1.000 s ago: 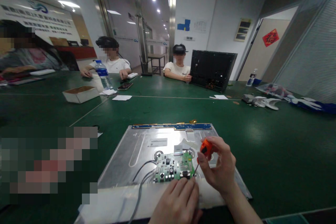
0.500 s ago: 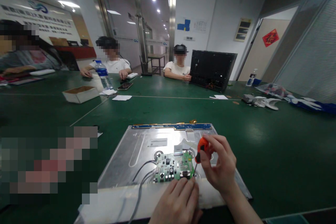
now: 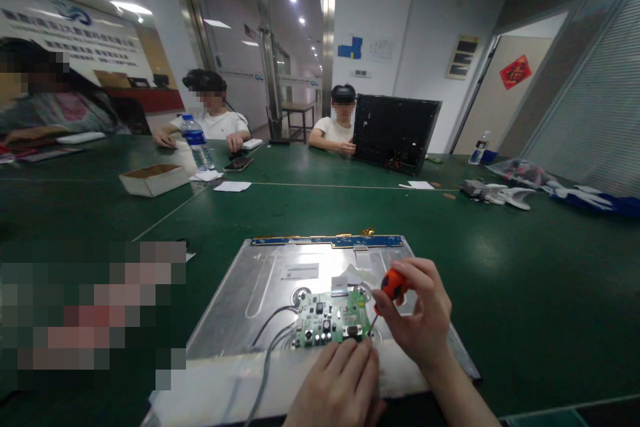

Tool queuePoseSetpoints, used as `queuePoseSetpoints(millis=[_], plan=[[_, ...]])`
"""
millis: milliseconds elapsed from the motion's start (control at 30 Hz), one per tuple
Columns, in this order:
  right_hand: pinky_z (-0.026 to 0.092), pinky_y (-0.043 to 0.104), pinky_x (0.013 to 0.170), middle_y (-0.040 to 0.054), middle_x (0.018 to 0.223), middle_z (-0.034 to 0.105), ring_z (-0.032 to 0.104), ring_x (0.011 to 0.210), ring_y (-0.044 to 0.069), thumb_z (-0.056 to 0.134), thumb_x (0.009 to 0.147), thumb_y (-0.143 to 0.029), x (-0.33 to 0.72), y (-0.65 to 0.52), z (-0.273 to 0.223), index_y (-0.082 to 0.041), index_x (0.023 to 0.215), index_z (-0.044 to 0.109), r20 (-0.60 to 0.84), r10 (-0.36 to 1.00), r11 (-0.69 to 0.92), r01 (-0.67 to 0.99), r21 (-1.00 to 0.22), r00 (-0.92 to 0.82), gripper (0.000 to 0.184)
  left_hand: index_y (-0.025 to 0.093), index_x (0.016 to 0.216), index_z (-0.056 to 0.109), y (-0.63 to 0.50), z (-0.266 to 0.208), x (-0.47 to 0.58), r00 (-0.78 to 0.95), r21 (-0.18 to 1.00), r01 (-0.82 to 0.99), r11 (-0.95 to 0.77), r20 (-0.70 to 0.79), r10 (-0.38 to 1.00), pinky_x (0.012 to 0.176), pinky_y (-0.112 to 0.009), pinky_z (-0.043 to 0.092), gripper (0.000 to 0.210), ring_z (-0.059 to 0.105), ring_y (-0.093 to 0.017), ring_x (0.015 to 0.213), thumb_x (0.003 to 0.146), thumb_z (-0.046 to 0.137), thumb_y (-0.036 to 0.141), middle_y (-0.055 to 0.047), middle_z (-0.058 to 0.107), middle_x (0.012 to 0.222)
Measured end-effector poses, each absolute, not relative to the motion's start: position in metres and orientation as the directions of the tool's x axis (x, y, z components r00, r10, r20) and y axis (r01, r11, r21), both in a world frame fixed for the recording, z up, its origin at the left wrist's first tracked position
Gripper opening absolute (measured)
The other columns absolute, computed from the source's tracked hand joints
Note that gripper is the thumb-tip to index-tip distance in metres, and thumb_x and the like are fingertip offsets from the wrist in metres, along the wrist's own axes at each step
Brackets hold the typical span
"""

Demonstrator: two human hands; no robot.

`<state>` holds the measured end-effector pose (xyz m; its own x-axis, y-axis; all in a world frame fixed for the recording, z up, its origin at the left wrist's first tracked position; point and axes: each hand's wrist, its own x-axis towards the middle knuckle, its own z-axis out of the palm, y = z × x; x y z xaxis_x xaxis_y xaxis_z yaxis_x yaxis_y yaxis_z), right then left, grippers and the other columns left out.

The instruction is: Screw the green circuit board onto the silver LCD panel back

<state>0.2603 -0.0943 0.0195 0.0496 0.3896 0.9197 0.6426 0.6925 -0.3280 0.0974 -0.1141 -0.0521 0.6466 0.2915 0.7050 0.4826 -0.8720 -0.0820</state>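
Observation:
A green circuit board (image 3: 325, 317) lies on the bare metal back of a display panel (image 3: 270, 267). My right hand (image 3: 425, 320) grips a screwdriver (image 3: 393, 285) by its orange and black handle. The screwdriver stands tilted, its shaft's tip at the board's lower right corner. My left hand (image 3: 337, 380) rests on the panel's pale lower strip (image 3: 215, 380), fingers lying side by side, fingertips at the board's lower edge close to the screwdriver tip. The thumb of that hand is mostly hidden. Grey cables (image 3: 273, 353) run from the board's left side.
Across the green table (image 3: 310, 207), a person (image 3: 336, 130) holds a black display housing (image 3: 397, 133) upright. Two more people sit to the left. A shallow box (image 3: 153, 181), a water bottle (image 3: 196, 140) and a phone (image 3: 239, 163) stand or lie there. Gloves (image 3: 500, 195) lie at the right.
My right hand has turned the screwdriver and its handle leans further right, the tip staying at the board's corner. My left hand has not moved. Across the table, the black housing has shifted slightly left.

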Motion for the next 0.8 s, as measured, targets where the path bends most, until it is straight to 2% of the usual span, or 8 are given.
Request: queuePoseSetpoints(millis=[100, 300, 567, 700, 800], plan=[[0.048, 0.022, 0.045, 0.0036, 0.093, 0.056, 0.049, 0.056, 0.009, 0.059, 0.09, -0.016, 0.2599, -0.0959, 0.0215, -0.022, 0.125, 0.055, 0.911, 0.413, 0.667, 0.674, -0.318, 0.021, 0.036, 0.01, 0.105, 0.062, -0.1147, -0.0514, 0.098, 0.633, -0.079, 0.488, -0.869, 0.717, 0.291, 0.074, -0.036, 0.051, 0.022, 0.064, -0.024, 0.084, 0.095, 0.046, 0.022, -0.011, 0.07, 0.099], [0.05, 0.024, 0.047, 0.0018, 0.08, 0.06, 0.058, 0.06, 0.015, 0.049, 0.09, -0.017, 0.2617, -0.097, 0.0189, -0.021, 0.128, 0.051, 0.901, 0.433, 0.679, 0.645, -0.351, 0.035, 0.038, 0.01, 0.106, 0.061, -0.1148, -0.0526, 0.098, 0.636, -0.083, 0.487, -0.869, 0.716, 0.288, 0.075, -0.036, 0.052, 0.022, 0.065, -0.024, 0.085, 0.095, 0.048, 0.024, -0.011, 0.071, 0.1], [0.047, 0.022, 0.045, 0.0027, 0.089, 0.058, 0.053, 0.058, 0.011, 0.066, 0.087, -0.019, 0.2609, -0.0951, 0.0183, -0.023, 0.124, 0.051, 0.915, 0.403, 0.71, 0.618, -0.339, 0.039, 0.04, 0.011, 0.109, 0.061, -0.1145, -0.0546, 0.0977, 0.648, -0.084, 0.484, -0.871, 0.703, 0.293, 0.076, -0.036, 0.051, 0.022, 0.064, -0.024, 0.088, 0.092, 0.053, 0.023, -0.012, 0.07, 0.102], [0.046, 0.021, 0.043, 0.0035, 0.093, 0.055, 0.049, 0.055, 0.009, 0.064, 0.089, -0.019, 0.26, -0.0958, 0.0228, -0.023, 0.125, 0.056, 0.916, 0.401, 0.676, 0.667, -0.314, 0.026, 0.036, 0.01, 0.107, 0.061, -0.1143, -0.0536, 0.0986, 0.638, -0.085, 0.485, -0.87, 0.715, 0.286, 0.076, -0.036, 0.051, 0.022, 0.064, -0.024, 0.087, 0.093, 0.049, 0.021, -0.012, 0.071, 0.101], [0.047, 0.022, 0.044, 0.0029, 0.089, 0.055, 0.049, 0.054, 0.01, 0.059, 0.091, -0.017, 0.2596, -0.0964, 0.0235, -0.021, 0.131, 0.054, 0.91, 0.415, 0.66, 0.686, -0.304, 0.004, 0.041, 0.01, 0.105, 0.062, -0.114, -0.0527, 0.0989, 0.625, -0.08, 0.485, -0.871, 0.728, 0.282, 0.076, -0.036, 0.051, 0.022, 0.064, -0.024, 0.085, 0.094, 0.046, 0.02, -0.011, 0.071, 0.1]])
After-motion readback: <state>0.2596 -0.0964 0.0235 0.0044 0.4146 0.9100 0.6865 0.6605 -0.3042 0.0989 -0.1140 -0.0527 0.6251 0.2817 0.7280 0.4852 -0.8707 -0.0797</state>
